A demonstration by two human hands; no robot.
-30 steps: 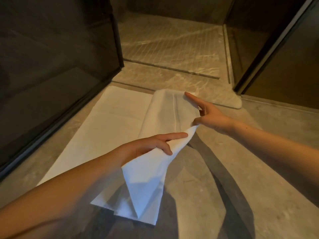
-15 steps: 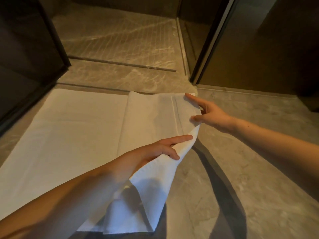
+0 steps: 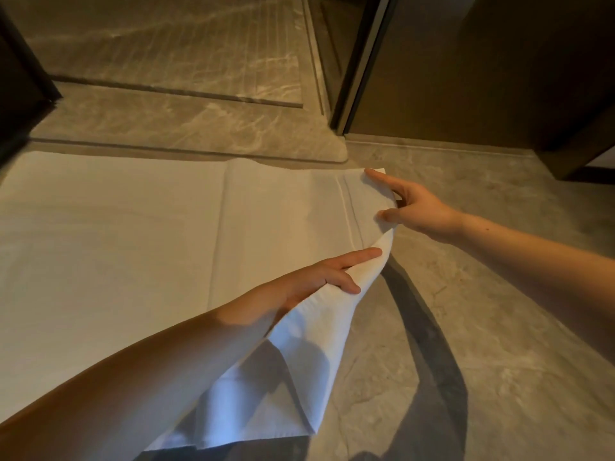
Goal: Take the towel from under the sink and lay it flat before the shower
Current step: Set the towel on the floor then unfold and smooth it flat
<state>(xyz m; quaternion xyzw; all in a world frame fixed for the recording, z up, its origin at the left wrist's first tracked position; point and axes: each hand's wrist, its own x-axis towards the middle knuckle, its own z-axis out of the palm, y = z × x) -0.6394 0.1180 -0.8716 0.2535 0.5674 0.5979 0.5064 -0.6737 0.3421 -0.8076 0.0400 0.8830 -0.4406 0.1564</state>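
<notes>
Nearest, bottom edge: a loose corner of the white towel [image 3: 133,244], lifted off the grey stone floor [image 3: 499,344] and hanging in 2 or 3 soft folds, lowest tip near the bottom centre. Dark arm shadows crossing the floor just right of that drooping cloth.

Left forearm entering from the lower left corner, running diagonally up and to the right, bare, over the lifted part of the towel. Left hand [image 3: 319,277] palm down, wrist nearly straight, index finger stretched out along the raised edge, thumb curled down against the cloth below, hem pinched between thumb and fingers.

Further out, right forearm coming in from the right edge, angled up and left, wrist slightly bent. Right hand [image 3: 412,207] at the towel's far right corner, index finger extended and lying on top of the corner, thumb pointing left under the edge, cloth nipped between them; remaining fingers tucked behind, not clearly seen.

Between and left of the 2 hands, most of the towel spread flat on the floor, reaching the left edge of the view, with creases from folding and a woven stripe near the right end.

Beyond the towel's far edge, touching or just beside it, a raised marble shower threshold [image 3: 186,124], then the grooved shower floor [image 3: 166,38]. Dark door frame [image 3: 359,61] upright at the right of the shower opening.
</notes>
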